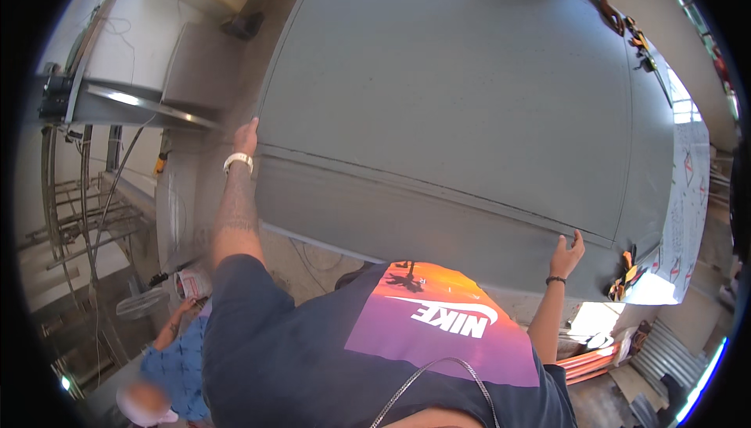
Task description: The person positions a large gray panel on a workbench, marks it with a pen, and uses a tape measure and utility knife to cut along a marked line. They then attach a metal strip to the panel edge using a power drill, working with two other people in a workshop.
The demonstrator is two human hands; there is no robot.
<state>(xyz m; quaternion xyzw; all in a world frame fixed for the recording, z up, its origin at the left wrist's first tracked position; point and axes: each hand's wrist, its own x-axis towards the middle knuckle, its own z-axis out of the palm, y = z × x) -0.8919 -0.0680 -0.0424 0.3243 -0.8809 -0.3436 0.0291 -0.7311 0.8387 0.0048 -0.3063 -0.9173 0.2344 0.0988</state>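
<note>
A large grey sheet [438,91], which looks like metal, lies in front of me with thin dark lines running parallel to its edges. My left hand [246,138], below a pale wristwatch, is at the sheet's left edge, near the corner of the lines; its fingers are closed there and partly hidden. Over the near right part, my right hand [567,256] has its fingers apart and holds nothing; whether it touches the sheet is unclear. To its right, an orange-and-black clamp-like tool [624,278] sits at the near right corner.
A co-worker's hand [612,17] rests at the far right edge beside another yellow-and-black clamp-like tool [643,46]. Printed white film [688,193] hangs along the right side. Another person in a blue shirt [176,373] is low on the left, near metal racks [86,217]. Orange pipes [594,361] lie at lower right.
</note>
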